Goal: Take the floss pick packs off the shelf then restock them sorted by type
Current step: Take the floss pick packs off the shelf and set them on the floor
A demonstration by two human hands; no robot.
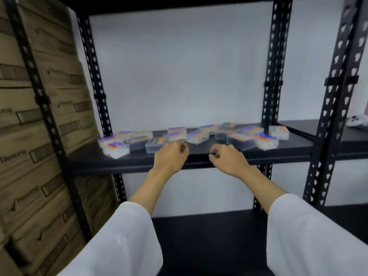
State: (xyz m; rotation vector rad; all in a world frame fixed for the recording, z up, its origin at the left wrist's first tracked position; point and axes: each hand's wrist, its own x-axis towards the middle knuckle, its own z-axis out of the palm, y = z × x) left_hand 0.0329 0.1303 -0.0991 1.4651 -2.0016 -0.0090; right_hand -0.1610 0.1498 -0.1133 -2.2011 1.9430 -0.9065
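Two white sleeves (127,242) reach forward. The left hand (170,155) and right hand (227,157) hover over the black shelf's (139,162) near edge, fingers curled, grasping nothing. Beyond them, clear floss pick packs (196,136) lie scattered across the shelf. Cardboard boxes (23,136) stand at left.
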